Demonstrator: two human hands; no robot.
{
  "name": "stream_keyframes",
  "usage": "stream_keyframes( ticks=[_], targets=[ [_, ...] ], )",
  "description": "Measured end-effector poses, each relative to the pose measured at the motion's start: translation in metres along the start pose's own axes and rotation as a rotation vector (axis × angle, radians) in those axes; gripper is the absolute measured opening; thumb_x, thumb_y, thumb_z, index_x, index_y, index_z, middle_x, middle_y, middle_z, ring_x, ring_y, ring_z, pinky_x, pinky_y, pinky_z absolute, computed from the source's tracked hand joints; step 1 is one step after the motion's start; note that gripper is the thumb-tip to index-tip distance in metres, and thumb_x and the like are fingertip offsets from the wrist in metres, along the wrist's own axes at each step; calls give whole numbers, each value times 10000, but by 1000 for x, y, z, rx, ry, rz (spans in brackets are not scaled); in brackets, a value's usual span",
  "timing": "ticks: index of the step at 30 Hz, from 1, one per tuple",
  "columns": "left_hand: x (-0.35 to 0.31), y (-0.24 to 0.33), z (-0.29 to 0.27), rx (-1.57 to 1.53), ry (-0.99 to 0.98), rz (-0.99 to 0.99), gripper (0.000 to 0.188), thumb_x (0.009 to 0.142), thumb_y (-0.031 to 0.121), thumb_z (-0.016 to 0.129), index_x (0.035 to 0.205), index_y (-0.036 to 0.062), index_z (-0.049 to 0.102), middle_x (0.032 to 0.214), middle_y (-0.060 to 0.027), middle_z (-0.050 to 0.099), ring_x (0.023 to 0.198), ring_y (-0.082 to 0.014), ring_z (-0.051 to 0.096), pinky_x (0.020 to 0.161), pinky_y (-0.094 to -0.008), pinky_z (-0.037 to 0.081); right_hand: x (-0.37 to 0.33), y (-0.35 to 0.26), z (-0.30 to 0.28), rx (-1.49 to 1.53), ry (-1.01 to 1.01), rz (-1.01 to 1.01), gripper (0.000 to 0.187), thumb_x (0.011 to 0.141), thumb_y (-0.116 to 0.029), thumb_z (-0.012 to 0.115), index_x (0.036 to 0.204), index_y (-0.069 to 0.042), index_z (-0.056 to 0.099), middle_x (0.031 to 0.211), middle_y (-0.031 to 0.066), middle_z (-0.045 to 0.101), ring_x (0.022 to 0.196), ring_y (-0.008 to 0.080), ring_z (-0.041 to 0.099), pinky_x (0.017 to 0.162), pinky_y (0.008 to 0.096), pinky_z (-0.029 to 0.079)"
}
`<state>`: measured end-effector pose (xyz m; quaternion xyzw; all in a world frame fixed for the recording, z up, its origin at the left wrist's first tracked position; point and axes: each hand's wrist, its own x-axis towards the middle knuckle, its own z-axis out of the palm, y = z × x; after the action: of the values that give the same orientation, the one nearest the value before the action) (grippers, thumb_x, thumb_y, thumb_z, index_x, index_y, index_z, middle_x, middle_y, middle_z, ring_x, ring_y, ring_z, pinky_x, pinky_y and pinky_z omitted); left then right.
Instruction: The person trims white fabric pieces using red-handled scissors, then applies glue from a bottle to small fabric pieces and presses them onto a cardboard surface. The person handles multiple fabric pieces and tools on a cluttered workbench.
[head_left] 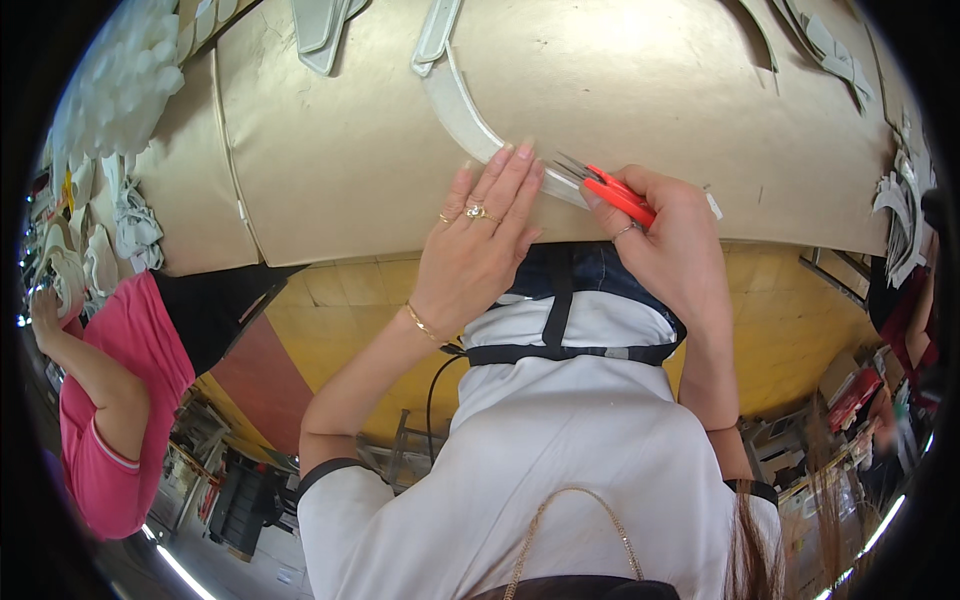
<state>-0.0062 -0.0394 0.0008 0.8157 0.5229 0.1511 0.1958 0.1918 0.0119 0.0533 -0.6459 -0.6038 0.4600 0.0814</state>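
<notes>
A white curved strip (460,115) of fabric or leather lies on the beige-covered table. My left hand (478,225) rests flat across it with fingers stretched out, pressing it against the surface and covering its middle part. Thread snips (622,198) with red handles are held in my right hand (672,240). Their slim metal blades point to the upper left, just above the strip's near end and beside my left fingertips. Whether the blades touch the strip, I cannot tell.
Stacked white pieces (323,35) and another narrow stack (435,35) lie farther back on the table (640,90). More cut pieces (905,215) are bundled at the right edge. A person in a pink shirt (125,400) works at the left. A seam (228,150) crosses the table cover.
</notes>
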Motion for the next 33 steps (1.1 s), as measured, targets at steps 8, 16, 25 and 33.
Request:
stream_keyframes(
  ticks=[8,16,25,33],
  targets=[
    [1,1,-1,79,-28,15,599,858,136,644,1419,55,449,1525,-104,385,1393,-244,394,1136,-429,311,-9,9,-8,-63,48,5,216,886,-176,683,844,33,647,563,80,437,543,137,370,515,302,348],
    [0,2,4,13,-1,-34,587,866,93,615,1423,52,436,1522,-94,394,1408,-246,376,1156,-434,283,-21,9,-8,-57,10,37,163,842,-181,668,840,-19,677,561,107,511,513,238,488,528,342,398],
    [0,7,7,24,16,-58,564,874,46,555,1428,69,448,1515,-105,408,1402,-281,386,1157,-467,259,-21,13,-6,-71,42,36,165,844,-189,663,852,-26,689,561,111,534,516,244,511,541,343,417],
    [1,8,5,50,-11,-49,608,813,6,585,1403,133,516,1524,-120,391,1393,-308,400,1157,-483,251,-18,14,-6,-34,55,69,193,868,-174,668,869,19,682,555,96,473,513,158,412,524,312,372]
  ],
)
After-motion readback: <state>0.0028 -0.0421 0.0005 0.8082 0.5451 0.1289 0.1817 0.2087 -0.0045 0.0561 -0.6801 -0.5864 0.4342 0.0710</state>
